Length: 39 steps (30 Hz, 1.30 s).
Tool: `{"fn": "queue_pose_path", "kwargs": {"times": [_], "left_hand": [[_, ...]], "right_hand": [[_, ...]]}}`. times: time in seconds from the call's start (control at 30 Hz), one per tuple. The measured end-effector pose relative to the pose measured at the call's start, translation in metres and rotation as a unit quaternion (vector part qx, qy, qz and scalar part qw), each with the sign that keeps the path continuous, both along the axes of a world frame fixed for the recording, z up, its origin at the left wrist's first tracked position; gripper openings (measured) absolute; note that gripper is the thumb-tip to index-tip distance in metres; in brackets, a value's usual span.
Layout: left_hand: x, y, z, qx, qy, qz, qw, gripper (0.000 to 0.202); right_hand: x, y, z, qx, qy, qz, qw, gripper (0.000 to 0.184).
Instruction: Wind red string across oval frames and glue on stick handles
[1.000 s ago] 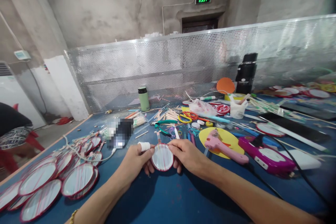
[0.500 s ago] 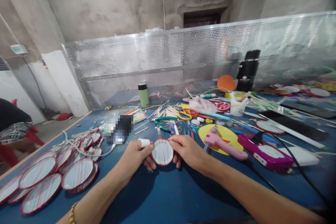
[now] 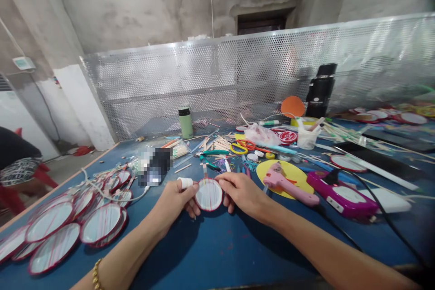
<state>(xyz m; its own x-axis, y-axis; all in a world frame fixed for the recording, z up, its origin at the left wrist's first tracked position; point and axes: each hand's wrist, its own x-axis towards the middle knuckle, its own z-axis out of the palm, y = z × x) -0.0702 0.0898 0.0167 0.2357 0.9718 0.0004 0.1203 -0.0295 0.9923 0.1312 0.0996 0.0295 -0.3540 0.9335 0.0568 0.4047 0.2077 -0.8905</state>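
Note:
Between my two hands is a small round paddle fan [image 3: 208,195] with a pale, pink-striped face, a dark red rim and a short flat stick pointing away from me. My left hand [image 3: 181,197] pinches its left edge, thumb on the face; a white wrap covers one finger. At the right edge, my right hand [image 3: 241,192] grips the rim with its thumb on top and fingers curled below. A white marker-like stick [image 3: 227,166] shows just beyond the right fingers. Similar red-rimmed fans [image 3: 54,247] lie in an overlapping pile to the left.
A pink glue gun [image 3: 288,183] rests on a yellow disc [image 3: 260,170], with a purple power box [image 3: 343,195] beside it. Scissors [image 3: 239,147], wooden sticks [image 3: 222,142], a green bottle [image 3: 185,123] and a black flask [image 3: 321,91] stand or lie farther back. A white cable [image 3: 102,197] crosses the fan pile.
Both hands keep their hold on the fan, which sits very slightly farther left and higher in view. Nothing else has visibly moved.

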Motion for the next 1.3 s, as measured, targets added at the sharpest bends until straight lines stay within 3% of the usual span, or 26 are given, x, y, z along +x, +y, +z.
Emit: {"fn": "queue_pose_path", "kwargs": {"times": [0.1,0.2,0.3,0.43,0.6,0.87,1.2,1.3], "left_hand": [[-0.001,0.002,-0.003,0.004,0.014,0.011,1.000,0.042],[-0.001,0.004,-0.002,0.022,0.025,0.024,0.999,0.039],[-0.002,0.005,0.003,0.054,0.026,0.050,0.997,0.036],[-0.005,0.012,0.009,0.088,0.035,0.082,0.992,0.034],[-0.008,0.025,0.002,0.113,0.070,0.104,0.986,0.034],[-0.007,0.026,-0.001,0.113,0.068,0.107,0.986,0.036],[-0.008,0.025,-0.001,0.121,0.051,0.090,0.987,0.013],[-0.008,0.024,0.003,0.110,0.029,0.095,0.989,0.015]], "right_hand": [[0.003,-0.002,0.003,0.105,-0.041,-0.048,0.992,0.030],[0.005,-0.007,0.007,0.269,-0.071,-0.081,0.957,0.024],[0.004,-0.015,0.010,0.350,-0.065,-0.062,0.932,0.019],[0.001,-0.022,0.008,0.331,-0.066,0.025,0.941,0.020],[-0.002,-0.025,0.002,0.317,-0.074,0.090,0.941,0.020],[-0.002,-0.024,0.000,0.307,-0.081,0.103,0.943,0.021],[-0.003,-0.021,-0.001,0.310,-0.100,0.119,0.938,0.021],[-0.001,-0.017,-0.003,0.301,-0.111,0.115,0.940,0.022]]}}
